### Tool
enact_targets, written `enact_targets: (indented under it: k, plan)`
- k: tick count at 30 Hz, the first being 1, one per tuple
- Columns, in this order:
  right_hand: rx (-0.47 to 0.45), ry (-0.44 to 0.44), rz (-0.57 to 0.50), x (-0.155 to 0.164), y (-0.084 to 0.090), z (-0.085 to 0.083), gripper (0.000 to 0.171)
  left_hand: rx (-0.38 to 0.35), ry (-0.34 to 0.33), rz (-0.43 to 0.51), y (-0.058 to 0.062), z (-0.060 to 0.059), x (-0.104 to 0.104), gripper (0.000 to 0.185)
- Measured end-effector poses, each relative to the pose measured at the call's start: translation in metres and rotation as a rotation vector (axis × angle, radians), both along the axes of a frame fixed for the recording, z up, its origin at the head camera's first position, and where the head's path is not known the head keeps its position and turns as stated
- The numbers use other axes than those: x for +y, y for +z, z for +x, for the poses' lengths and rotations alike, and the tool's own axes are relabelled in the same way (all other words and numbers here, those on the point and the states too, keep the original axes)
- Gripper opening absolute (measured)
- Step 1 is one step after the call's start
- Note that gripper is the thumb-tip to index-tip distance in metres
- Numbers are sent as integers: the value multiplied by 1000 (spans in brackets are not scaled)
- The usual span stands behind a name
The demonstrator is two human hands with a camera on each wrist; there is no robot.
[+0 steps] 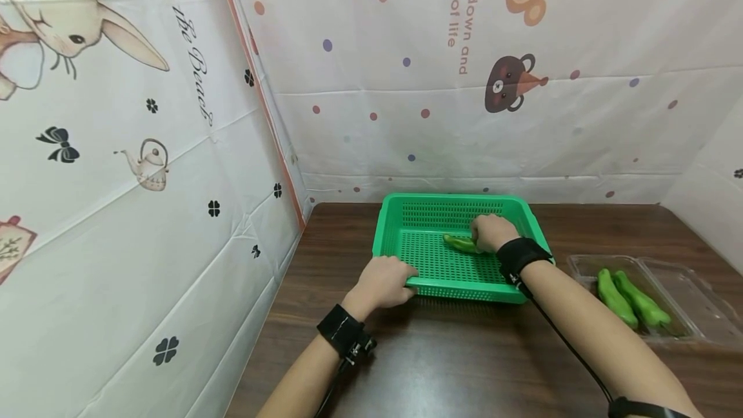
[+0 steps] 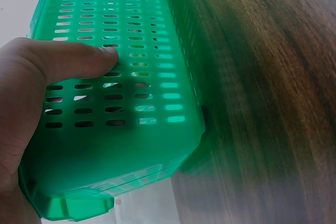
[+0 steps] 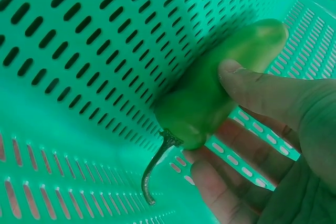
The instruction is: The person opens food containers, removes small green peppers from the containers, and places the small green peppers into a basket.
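We grip the basket by its near left corner with our left hand while our right hand pinches a pepper inside it. Two more peppers lie in a clear box on the tabletop to the right

The basket is bright green, patterned all over with rows of slots. The pepper inside is yellowish green, its stem dark. The two peppers at right are light green, in a colourless, see-through box. The worktop is dark brown with streaky grain. The far sheet is white with orange-brown and violet dots; the left sheet, white with black clovers. The wristbands are black.
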State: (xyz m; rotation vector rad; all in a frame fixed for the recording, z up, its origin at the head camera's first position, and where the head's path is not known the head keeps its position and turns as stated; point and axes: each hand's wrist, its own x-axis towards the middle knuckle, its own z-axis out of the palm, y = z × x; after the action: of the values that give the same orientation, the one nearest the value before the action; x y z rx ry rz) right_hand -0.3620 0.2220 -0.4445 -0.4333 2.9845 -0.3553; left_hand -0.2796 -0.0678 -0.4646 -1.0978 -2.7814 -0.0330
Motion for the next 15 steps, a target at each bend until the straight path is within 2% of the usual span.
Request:
enact_targets:
  k: [7,15]
  plan:
    - [-7,0,-7,1,-3,-1,14,1,10,-15,0,1,0,17]
    - [-10,-5,12,-1,-3,0,14,-5,17,-7,0,4,1,17]
